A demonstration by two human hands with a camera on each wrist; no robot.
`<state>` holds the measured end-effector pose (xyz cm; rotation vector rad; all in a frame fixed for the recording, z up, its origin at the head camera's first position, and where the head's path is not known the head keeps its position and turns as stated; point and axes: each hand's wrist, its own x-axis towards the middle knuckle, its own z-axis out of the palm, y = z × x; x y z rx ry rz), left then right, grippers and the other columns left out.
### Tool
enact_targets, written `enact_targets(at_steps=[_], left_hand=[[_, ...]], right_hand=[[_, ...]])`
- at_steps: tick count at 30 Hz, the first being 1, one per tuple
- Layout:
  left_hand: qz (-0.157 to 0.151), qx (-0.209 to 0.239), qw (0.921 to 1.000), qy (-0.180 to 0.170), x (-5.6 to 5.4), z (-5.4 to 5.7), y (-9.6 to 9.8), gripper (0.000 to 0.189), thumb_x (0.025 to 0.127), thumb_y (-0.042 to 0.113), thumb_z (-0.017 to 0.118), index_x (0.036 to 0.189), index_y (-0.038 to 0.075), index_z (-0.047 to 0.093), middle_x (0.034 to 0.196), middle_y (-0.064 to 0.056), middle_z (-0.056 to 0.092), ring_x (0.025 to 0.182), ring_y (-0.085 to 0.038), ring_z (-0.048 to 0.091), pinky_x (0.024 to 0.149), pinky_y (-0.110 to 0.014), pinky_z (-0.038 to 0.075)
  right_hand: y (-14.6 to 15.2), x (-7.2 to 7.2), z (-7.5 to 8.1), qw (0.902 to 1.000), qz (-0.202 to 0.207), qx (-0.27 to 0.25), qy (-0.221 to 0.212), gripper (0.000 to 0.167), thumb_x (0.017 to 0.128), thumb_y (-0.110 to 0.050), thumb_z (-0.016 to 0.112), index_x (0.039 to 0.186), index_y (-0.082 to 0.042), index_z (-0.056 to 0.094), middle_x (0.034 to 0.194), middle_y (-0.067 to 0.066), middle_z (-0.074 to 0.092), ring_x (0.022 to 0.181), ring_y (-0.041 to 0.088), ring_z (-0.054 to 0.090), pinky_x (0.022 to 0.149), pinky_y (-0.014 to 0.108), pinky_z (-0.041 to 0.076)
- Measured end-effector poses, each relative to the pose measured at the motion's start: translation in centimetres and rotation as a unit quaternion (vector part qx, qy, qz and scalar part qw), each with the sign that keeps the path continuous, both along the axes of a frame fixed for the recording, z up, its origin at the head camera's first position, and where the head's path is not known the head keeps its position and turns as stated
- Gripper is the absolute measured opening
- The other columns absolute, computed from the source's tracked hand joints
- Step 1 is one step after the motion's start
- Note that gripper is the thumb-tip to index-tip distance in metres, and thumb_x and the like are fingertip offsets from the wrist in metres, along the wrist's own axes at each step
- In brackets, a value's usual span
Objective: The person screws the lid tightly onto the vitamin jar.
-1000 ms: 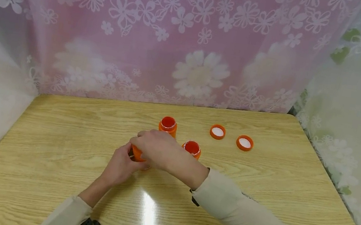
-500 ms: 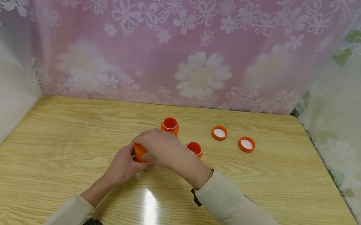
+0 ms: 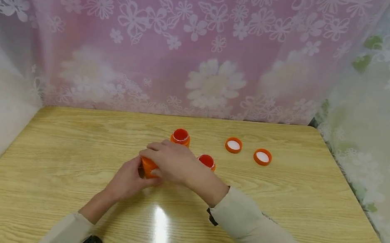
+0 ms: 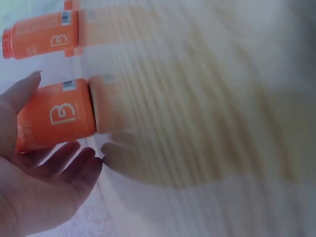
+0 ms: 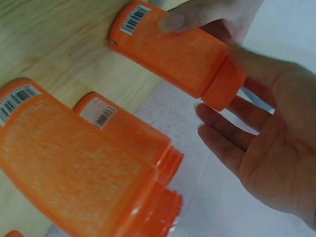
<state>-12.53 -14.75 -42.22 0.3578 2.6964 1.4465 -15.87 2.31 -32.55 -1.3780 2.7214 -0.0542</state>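
Note:
An orange bottle (image 3: 149, 168) with a barcode label near its base stands upright between my two hands. My left hand (image 3: 129, 181) grips the bottle's body, thumb on one side and fingers on the other, as the left wrist view shows with the left hand (image 4: 44, 187) low around it. From above, my right hand (image 3: 171, 162) holds the bottle's orange cap (image 5: 224, 84), which sits on the neck. Right behind stand two more orange bottles, one uncapped bottle (image 3: 180, 140) farther back and another uncapped bottle (image 3: 207, 163) partly hidden by my right forearm.
Two orange caps with white liners lie upturned at the back right, a left cap (image 3: 233, 145) and a right cap (image 3: 262, 157). The wooden table (image 3: 73, 153) meets a pink flowered curtain (image 3: 143, 63) at its back edge.
Both hands stay on the same bottle with barely any movement. The head view has shifted slightly; the uncapped bottles and loose caps keep their places.

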Motion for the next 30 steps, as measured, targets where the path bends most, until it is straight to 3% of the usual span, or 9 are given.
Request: enact_targets(at_steps=[5,9,14,20,24,27,30], left_hand=[[-0.007,-0.029,0.9995,0.012,0.5,0.1,-1.3,0.077,0.078,0.04,0.079,0.14,0.015,0.042,0.132,-0.004,0.052,0.119,-0.024,0.051,0.095,-0.047,0.045],[0.015,-0.1,0.9948,0.016,1.1,1.0,-2.7,0.083,0.077,0.038,0.08,0.143,0.01,0.039,0.141,-0.012,0.042,0.127,-0.035,0.042,0.098,-0.055,0.039],[0.056,-0.167,0.9831,0.048,1.7,2.5,-4.9,0.075,0.081,0.038,0.076,0.141,0.007,0.043,0.141,-0.016,0.041,0.126,-0.039,0.041,0.095,-0.059,0.039],[0.092,-0.22,0.9613,0.138,1.7,4.0,-7.0,0.074,0.082,0.049,0.07,0.138,0.006,0.047,0.14,-0.02,0.042,0.123,-0.044,0.041,0.093,-0.063,0.036],[0.102,-0.256,0.941,0.197,1.4,4.5,-7.7,0.075,0.081,0.052,0.069,0.138,0.008,0.048,0.142,-0.021,0.041,0.128,-0.045,0.035,0.103,-0.065,0.021],[0.106,-0.292,0.9248,0.219,1.2,4.8,-8.1,0.079,0.079,0.056,0.068,0.14,0.009,0.046,0.144,-0.021,0.038,0.132,-0.045,0.029,0.107,-0.065,0.01],[0.105,-0.315,0.9166,0.223,1.0,4.8,-8.3,0.083,0.079,0.059,0.066,0.142,0.011,0.045,0.146,-0.02,0.035,0.134,-0.045,0.025,0.107,-0.065,0.006]], right_hand=[[0.9,0.2,-0.3,0.9999,0.001,-0.009,0.005,0.058,0.093,-0.046,0.058,0.145,-0.029,0.039,0.149,0.0,0.038,0.131,0.022,0.039,0.101,0.041,0.041],[2.3,0.2,0.3,0.9996,-0.014,-0.017,0.019,0.058,0.096,-0.053,0.048,0.148,-0.03,0.035,0.153,0.001,0.029,0.137,0.022,0.031,0.104,0.042,0.036],[4.8,-0.6,1.3,0.9978,-0.04,-0.022,0.048,0.058,0.097,-0.056,0.041,0.148,-0.029,0.035,0.157,0.003,0.019,0.14,0.025,0.023,0.109,0.043,0.029],[9.3,-1.8,1.9,0.993,-0.097,-0.04,0.055,0.06,0.096,-0.056,0.043,0.149,-0.027,0.035,0.158,0.004,0.014,0.143,0.03,0.012,0.112,0.051,0.019],[12.7,-2.4,1.7,0.9883,-0.128,-0.043,0.071,0.062,0.097,-0.054,0.044,0.149,-0.024,0.035,0.158,0.008,0.014,0.143,0.033,0.01,0.112,0.053,0.015],[15.2,-2.7,1.2,0.9838,-0.158,-0.043,0.073,0.064,0.096,-0.056,0.043,0.15,-0.023,0.033,0.157,0.01,0.015,0.142,0.035,0.009,0.111,0.056,0.012],[17.4,-2.9,0.5,0.9795,-0.187,-0.038,0.065,0.066,0.096,-0.059,0.041,0.151,-0.024,0.03,0.157,0.012,0.015,0.142,0.037,0.008,0.111,0.058,0.01]])
